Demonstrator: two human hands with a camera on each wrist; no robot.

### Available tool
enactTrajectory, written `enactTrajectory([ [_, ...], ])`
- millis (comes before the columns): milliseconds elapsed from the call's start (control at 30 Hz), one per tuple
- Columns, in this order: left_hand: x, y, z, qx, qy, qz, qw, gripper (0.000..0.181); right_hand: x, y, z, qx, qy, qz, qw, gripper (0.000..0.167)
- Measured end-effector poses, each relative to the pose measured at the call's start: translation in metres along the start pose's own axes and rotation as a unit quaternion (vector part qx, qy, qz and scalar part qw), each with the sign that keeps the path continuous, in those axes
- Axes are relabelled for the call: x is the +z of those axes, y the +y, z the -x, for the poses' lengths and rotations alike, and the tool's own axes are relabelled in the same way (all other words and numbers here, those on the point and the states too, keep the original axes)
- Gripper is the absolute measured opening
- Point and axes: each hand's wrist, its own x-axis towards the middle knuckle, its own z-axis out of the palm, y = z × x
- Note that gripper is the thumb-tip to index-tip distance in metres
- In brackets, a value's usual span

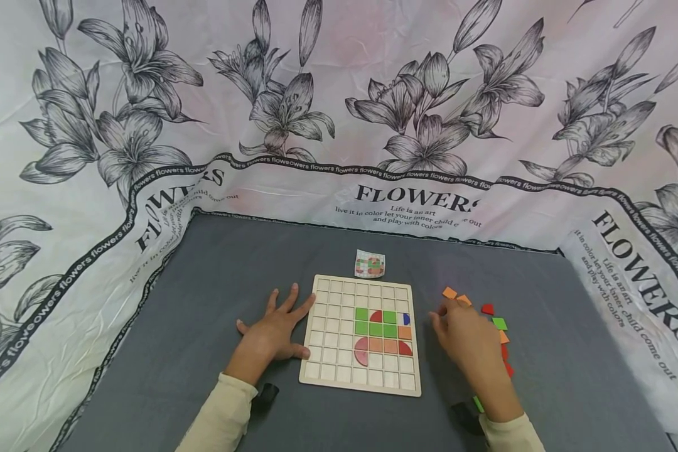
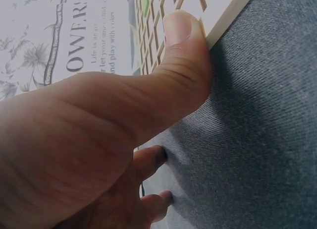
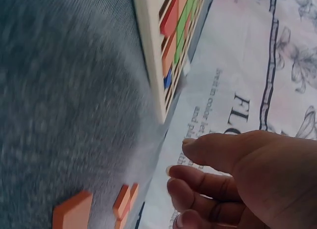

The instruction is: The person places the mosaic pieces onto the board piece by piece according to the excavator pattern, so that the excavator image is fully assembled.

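My left hand (image 1: 268,339) spreads its fingers at the left side of a wooden grid board (image 1: 330,340). Its thumb (image 2: 185,45) rests on the board's edge, and the index fingertip touches the same side higher up. Green squares (image 1: 375,329), orange squares (image 1: 382,346), red curved pieces (image 1: 361,351) and a blue curved piece (image 1: 406,319) sit in the grid. Right of the board, my right hand (image 1: 471,336) hovers by loose orange pieces (image 1: 449,292). In the right wrist view its fingers (image 3: 203,182) are loosely bent, apart from the thumb, with nothing visible between them.
A small printed pattern card (image 1: 370,264) lies behind the board. Loose red (image 1: 488,309) and green (image 1: 500,323) pieces form a line along the right arm, which partly hides them. A flower-printed cloth (image 1: 418,207) borders the grey table surface (image 1: 248,257).
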Motion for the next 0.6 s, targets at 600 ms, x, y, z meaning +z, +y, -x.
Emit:
enactTrajectory([
  [600,0.000,0.000,0.000,0.002,0.001,-0.001,1.0000,0.109,0.007,0.033,-0.005,0.051,-0.007,0.022,0.9984,0.040],
])
